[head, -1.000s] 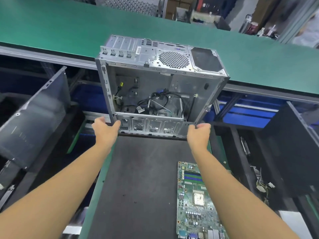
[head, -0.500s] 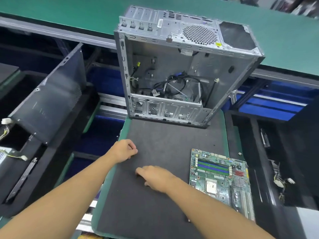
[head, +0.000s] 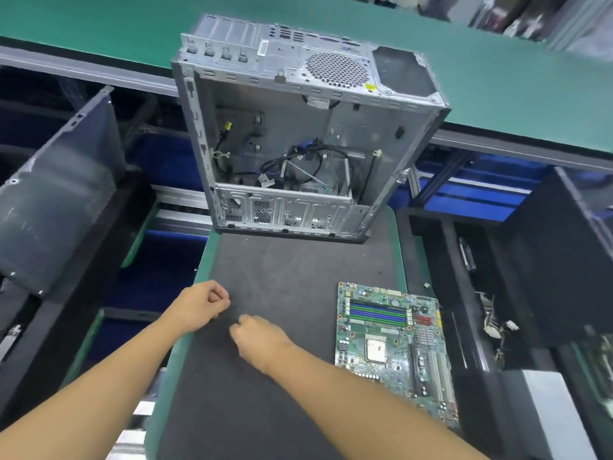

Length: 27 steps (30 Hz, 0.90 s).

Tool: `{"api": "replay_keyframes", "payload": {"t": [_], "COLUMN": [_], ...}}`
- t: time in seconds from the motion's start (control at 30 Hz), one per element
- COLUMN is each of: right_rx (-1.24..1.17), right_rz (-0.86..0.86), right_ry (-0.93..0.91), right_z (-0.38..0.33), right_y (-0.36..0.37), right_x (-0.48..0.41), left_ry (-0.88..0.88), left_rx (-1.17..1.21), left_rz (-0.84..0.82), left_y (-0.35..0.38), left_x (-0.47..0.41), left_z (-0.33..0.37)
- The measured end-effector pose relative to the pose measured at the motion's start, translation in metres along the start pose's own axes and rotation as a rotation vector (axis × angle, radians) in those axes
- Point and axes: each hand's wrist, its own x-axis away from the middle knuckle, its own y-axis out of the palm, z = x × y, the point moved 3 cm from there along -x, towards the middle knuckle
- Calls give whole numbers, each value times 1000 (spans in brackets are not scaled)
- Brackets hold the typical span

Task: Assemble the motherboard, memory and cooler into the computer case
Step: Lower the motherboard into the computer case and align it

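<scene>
Seen from the head view, the computer case (head: 298,127) is standing in the upper centre of the frame at the far end of the table (head: 400,257). Its open side is facing the person, and loose black cables (head: 298,161) are lying in its lower part. The motherboard (head: 394,350) is lying flat at the lower right, well apart from the case, with no hand touching it. A grey side panel (head: 56,207) is leaning at the left edge.

At lower centre both hands are sitting near each other over the dark mat (head: 298,277). The left grip (head: 202,305) is curled together with nothing showing in it. The right grip (head: 258,336) is showing its back with the fingers tucked under, so I cannot tell whether it is holding anything.

To my eye the board is going in next. I would be lifting it by its edges, sweeping the cables aside first, and aiming its port side at the case's rear panel, now on top.
</scene>
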Motion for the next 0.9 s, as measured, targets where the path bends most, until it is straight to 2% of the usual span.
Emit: {"api": "replay_keyframes", "payload": {"t": [0.1,0.17,0.3,0.4,0.53,0.63,0.7,0.8,0.9], "right_rx": [-161,-298,-549,-665,-701,-690,-668,-600,-541], "right_rz": [85,217,520,657,581,510,476,392,268], "right_ry": [134,242,528,813,1053,1159,1156,1079,988], "right_z": [24,54,150,226,287,306,311,313,312], "right_y": [-11,-28,-61,-58,-31,-12,-5,0,5], "right_x": [14,32,103,187,282,315,321,319,312], "left_ry": [66,117,216,278,340,338,368,409,421], "left_rx": [37,57,83,105,110,81,22,-82,-117], "left_rz": [-45,-85,-193,-277,-367,-360,-281,-64,1], "left_y": [17,33,77,115,167,194,200,191,188], "left_x": [-8,-15,-26,-28,-23,-18,-19,-20,-20], "left_z": [22,46,108,152,200,224,235,247,252]}}
